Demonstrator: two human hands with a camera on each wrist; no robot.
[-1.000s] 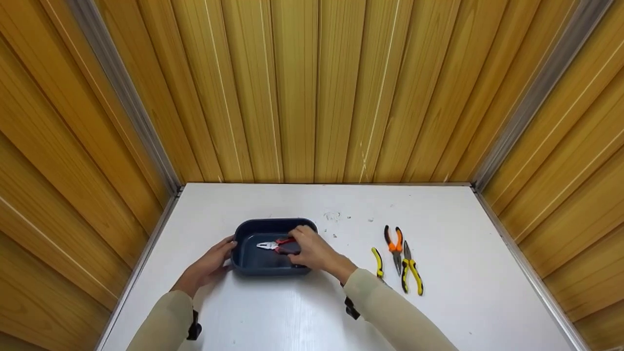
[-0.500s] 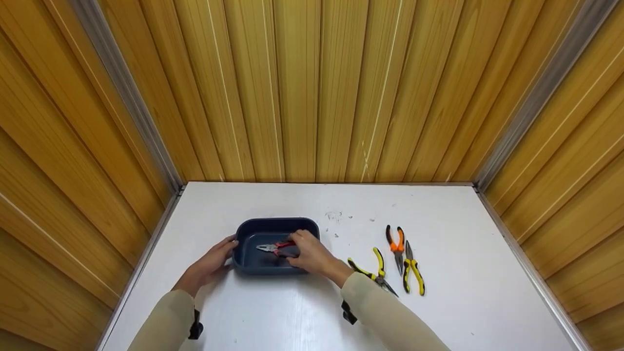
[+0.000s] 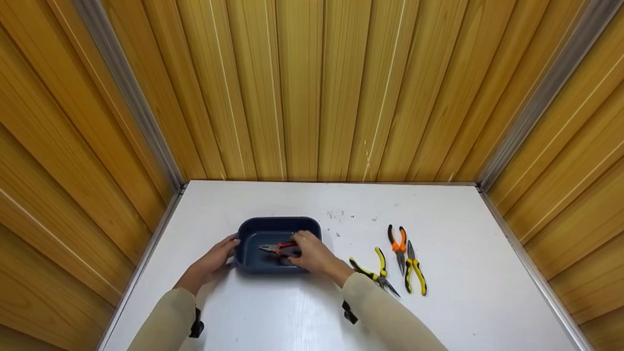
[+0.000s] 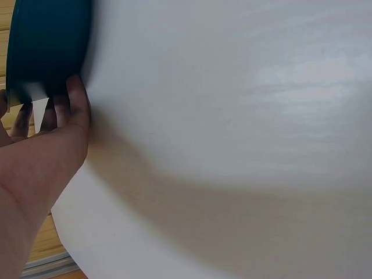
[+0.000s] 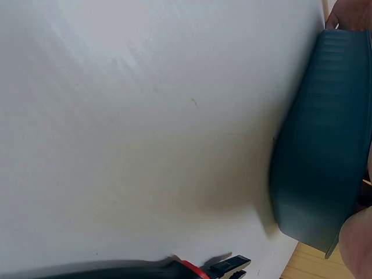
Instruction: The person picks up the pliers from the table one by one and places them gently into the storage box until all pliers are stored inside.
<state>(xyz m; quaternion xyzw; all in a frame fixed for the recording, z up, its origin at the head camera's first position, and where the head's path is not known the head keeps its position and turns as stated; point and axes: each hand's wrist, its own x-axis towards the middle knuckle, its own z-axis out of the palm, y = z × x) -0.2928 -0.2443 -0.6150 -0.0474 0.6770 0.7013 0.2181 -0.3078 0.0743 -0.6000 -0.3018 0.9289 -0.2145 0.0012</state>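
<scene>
A dark blue rectangular tub (image 3: 248, 267) stands on the white table. My left hand (image 3: 212, 261) holds its left end; in the left wrist view, the fingers (image 4: 75, 96) lie against the outer wall and a digit reaches the rim. Inside the tub are combination pliers (image 3: 270, 248) with red and black handles, their metal nose pointing left. My right hand (image 3: 314, 253) reaches over the tub's right side and grips those handles, covering their ends. The right wrist view shows the tub's outer wall (image 5: 319, 133) and part of the right hand (image 5: 357, 241); the held pliers are hidden there.
Yellow-and-black pliers (image 3: 381, 280) lie spread beside my right sleeve. Farther right are orange-and-black pliers (image 3: 399, 247) and another yellow-and-black pair (image 3: 410, 263). A black tool with a red band (image 5: 192, 269) lies at the right wrist view's lower edge. Wood-patterned walls (image 3: 312, 92) border the table.
The held pliers have tilted and their nose sits slightly lower in the tub. My right forearm has shifted a little, uncovering more of the nearest yellow-and-black pliers. The left hand keeps its place.
</scene>
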